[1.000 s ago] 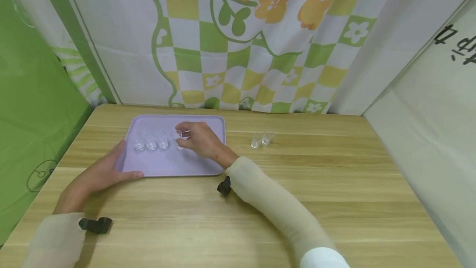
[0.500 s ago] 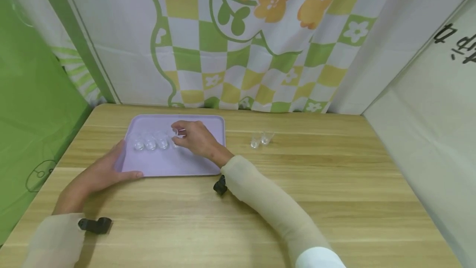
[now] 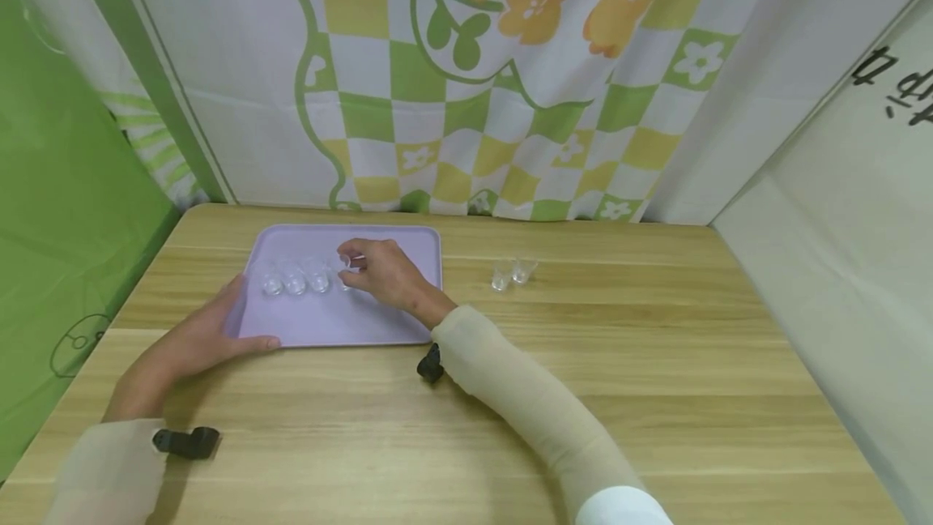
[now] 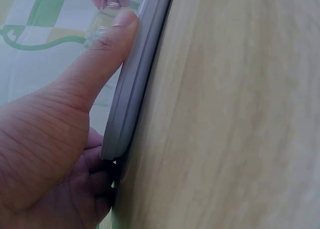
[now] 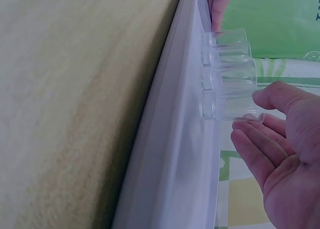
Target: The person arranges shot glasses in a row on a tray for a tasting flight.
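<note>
On the left half of the lilac tray (image 3: pixel 335 326), three small clear cups (image 3: pixel 295 283) stand upright in a row. At the right end of that row, my right hand (image 3: pixel 389 272) pinches another clear cup (image 5: pixel 235 105) by its rim between thumb and fingers. Its base is down at the tray surface, close beside its neighbour in the right wrist view. My left hand (image 3: pixel 200 335) grips the tray's near left corner, thumb (image 4: pixel 107 51) along the front rim and fingers (image 4: pixel 95 176) curled at the left side. Part of the pinched cup is hidden behind the right fingers in the head view.
Two more clear cups (image 3: pixel 512 273) stand together on the wooden table (image 3: pixel 619 395), right of the tray. A patterned curtain (image 3: pixel 481 136) hangs along the table's far edge. Green fabric (image 3: pixel 66 209) hangs at the left, and a pale wall (image 3: pixel 845 249) rises at the right.
My right hand has shifted slightly left with the pinched cup, toward the row, and has then stayed nearly still. My left hand and the tray have kept their place.
</note>
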`<state>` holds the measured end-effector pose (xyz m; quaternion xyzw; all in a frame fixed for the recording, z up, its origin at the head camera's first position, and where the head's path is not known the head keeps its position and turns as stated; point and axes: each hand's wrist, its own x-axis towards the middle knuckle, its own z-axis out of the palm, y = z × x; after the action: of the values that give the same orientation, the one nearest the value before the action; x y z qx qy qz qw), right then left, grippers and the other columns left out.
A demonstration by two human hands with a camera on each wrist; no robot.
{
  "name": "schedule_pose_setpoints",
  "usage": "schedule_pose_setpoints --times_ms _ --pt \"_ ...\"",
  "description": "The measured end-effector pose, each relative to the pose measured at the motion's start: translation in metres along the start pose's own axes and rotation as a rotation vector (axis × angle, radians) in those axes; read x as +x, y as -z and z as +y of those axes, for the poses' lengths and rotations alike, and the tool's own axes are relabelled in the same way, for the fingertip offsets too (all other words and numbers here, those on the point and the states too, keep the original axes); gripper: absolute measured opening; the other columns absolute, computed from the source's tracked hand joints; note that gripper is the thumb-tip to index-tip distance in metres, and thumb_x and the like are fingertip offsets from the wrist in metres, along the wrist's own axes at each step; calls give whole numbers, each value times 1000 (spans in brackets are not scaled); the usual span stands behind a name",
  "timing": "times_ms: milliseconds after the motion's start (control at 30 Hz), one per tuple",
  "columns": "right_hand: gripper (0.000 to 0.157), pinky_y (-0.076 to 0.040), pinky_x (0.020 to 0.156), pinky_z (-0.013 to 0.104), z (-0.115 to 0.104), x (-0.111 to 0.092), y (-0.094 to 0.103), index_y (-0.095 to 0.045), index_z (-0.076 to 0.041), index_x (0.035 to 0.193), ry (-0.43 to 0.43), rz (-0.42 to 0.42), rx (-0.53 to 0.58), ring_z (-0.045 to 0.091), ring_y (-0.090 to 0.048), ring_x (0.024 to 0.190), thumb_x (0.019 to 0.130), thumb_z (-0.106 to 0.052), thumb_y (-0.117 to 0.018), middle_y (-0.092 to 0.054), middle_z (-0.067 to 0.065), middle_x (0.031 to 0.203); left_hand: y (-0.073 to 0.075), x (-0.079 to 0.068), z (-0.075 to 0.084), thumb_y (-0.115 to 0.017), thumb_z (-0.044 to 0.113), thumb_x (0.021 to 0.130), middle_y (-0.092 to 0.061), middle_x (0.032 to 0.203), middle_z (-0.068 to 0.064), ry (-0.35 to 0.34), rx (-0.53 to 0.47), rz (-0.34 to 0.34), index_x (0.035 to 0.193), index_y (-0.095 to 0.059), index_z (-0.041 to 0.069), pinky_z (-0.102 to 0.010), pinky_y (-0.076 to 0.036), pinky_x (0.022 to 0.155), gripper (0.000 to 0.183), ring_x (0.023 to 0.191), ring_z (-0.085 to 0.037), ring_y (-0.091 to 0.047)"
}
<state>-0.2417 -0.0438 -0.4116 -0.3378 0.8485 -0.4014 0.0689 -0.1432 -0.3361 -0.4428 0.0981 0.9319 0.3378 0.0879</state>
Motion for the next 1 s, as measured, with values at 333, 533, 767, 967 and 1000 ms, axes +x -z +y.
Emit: schedule_pose_setpoints --times_ms 333,533,767,967,1000 --pt "36 -51 85 8 0 1 -3 -66 0 131 -5 -5 11 14 -70 111 97 -9 -72 -70 10 125 0 0 1 -83 48 86 -4 163 -38 0 13 5 163 8 3 -74 -17 114 128 145 -61 -13" --pt "37 -50 86 8 0 1 -4 -66 0 131 1 -6 -2 13 -69 112 96 -8 -73 -70 10 126 0 0 0 -83 47 86 -5 163 -38 -11 9 11 164 8 3 -74 -18 113 128 145 -62 -14" --pt "39 -49 87 8 1 2 -3 -65 1 133 24 -18 -14 13 -69 113 96 -8 -74 -70 11 127 1 0 2 -83 46 86 -4 163 -37 -17 -3 6 164 8 4 -74 -17 114 127 145 -61 -13" --pt "46 -50 91 11 0 2 -1 -62 2 136 27 -36 -37 16 -68 116 95 -15 -77 -68 13 132 1 -1 3 -83 47 86 -4 163 -38 -3 4 4 163 9 3 -75 -17 113 128 145 -62 -13" --pt "48 -50 92 12 -1 2 -1 -61 1 136 30 -37 -47 17 -67 117 95 -17 -77 -67 13 133 1 -1 2 -83 47 86 -4 163 -38 -3 3 4 164 8 4 -75 -17 113 127 145 -62 -13"
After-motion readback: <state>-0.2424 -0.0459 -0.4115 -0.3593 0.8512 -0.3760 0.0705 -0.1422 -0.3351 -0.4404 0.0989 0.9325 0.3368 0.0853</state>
